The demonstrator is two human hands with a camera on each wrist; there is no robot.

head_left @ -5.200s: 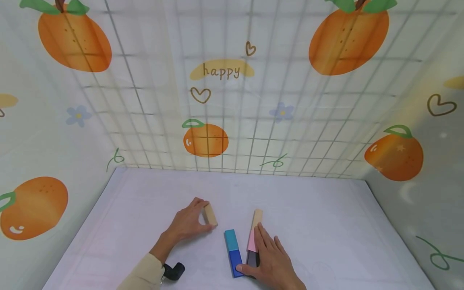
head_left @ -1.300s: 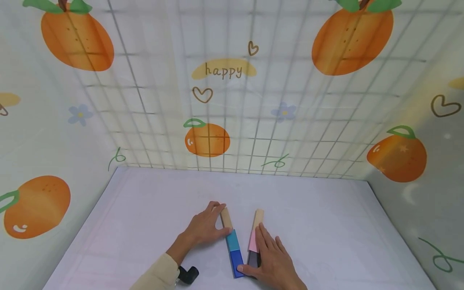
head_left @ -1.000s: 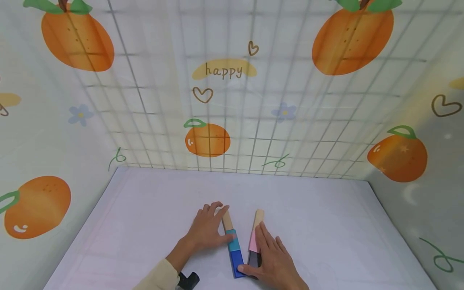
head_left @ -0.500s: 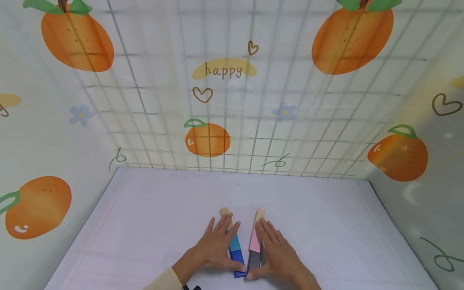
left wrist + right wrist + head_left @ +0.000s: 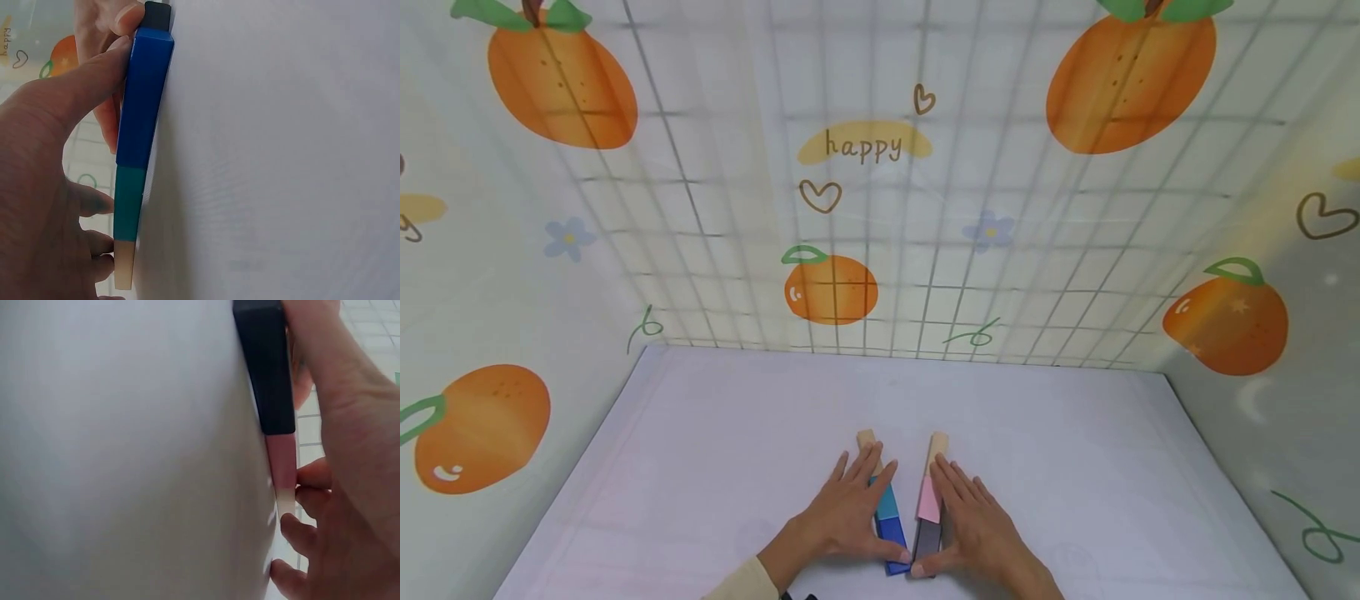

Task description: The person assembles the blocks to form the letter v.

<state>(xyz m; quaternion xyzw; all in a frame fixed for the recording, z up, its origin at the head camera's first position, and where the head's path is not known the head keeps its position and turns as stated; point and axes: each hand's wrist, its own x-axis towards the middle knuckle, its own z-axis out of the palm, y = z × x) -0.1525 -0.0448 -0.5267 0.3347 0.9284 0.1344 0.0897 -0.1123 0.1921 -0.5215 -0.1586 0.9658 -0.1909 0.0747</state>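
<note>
Two rows of blocks lie on the table, nearly meeting at their near ends and spreading apart farther away. The left row has a dark blue block [image 5: 891,534], a teal block [image 5: 886,502] and a wooden block [image 5: 866,437]. Opposite it, a dark grey block [image 5: 927,536], a pink block [image 5: 928,499] and another wooden block [image 5: 937,445] form the right row. My left hand [image 5: 848,510] rests with spread fingers along the left row, its thumb at the blue block's near end. Beside the right row lies my right hand [image 5: 976,525], fingers straight, thumb at the grey block's near end.
The white tabletop [image 5: 737,417] extends around both rows. A curtain with printed oranges [image 5: 831,290] hangs behind the table and along both sides, with grid lines visible at the back.
My left hand set its wooden block against the teal block, let go, and slid nearer along the row. My right thumb moved from the blue block to the grey one.
</note>
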